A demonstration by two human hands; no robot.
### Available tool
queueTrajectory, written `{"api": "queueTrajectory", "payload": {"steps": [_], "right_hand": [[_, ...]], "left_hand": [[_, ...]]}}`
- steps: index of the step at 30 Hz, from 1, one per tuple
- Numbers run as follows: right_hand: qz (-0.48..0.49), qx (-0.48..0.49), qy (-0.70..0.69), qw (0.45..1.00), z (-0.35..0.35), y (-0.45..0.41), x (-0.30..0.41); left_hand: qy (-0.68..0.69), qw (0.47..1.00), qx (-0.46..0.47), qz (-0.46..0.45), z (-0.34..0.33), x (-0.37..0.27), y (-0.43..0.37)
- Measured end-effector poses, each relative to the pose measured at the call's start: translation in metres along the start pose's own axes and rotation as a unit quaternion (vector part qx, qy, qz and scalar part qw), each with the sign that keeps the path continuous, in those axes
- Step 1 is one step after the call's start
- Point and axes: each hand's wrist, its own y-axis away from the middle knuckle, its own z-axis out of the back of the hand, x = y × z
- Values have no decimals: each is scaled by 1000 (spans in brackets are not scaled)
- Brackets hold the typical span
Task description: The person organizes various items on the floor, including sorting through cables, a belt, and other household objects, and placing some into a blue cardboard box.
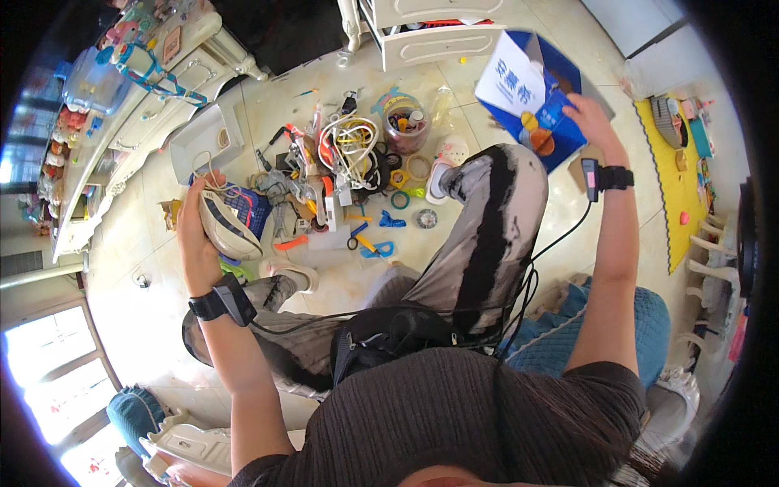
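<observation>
My left hand [193, 222] grips a white, rounded object with a dark stripe [231, 228], whose exact kind I cannot tell. A pale cord [210, 164] loops above my fingers. Just behind it is a blue plastic basket [260, 210], partly hidden. On the other side, my right hand [591, 125] holds the edge of a blue and white paper bag or carton [554, 143], which bears writing and a picture of orange food. Between my hands, a bundled white cable [350, 137] lies on a heap of tools and cords on the tiled floor.
A clear tub of small items [406, 131] stands beyond the heap. Tape rolls [418, 167], an orange-handled knife [291, 243] and scissors [365, 242] lie around it. A grey open box [207, 146] sits at left, near a white cabinet [140, 122]. Wires run from my wrists.
</observation>
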Motion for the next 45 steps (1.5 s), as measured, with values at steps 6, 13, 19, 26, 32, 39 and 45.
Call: {"api": "queueTrajectory", "payload": {"steps": [6, 13, 19, 26, 32, 39, 45], "right_hand": [[-110, 0, 16, 994, -103, 65, -62], [-26, -99, 120, 987, -165, 119, -33], [2, -199, 159, 967, -130, 124, -12], [17, -257, 182, 949, -115, 108, -2], [-61, -246, 133, 958, -158, 96, -17], [-272, -20, 20, 962, -284, 126, -53], [-324, -34, -171, 930, -363, 142, -80]], "left_hand": [[-47, 998, 52, -5, -47, -6, 6], [-65, 994, 82, 36, -38, 3, -19], [-122, 992, 31, 16, -86, 4, -10], [-130, 989, 61, 28, -84, 2, -9], [-120, 989, 72, 48, -81, 3, 0], [-96, 990, 62, 85, -133, 5, 36], [-157, 966, 193, 68, -125, 13, 27]]}}
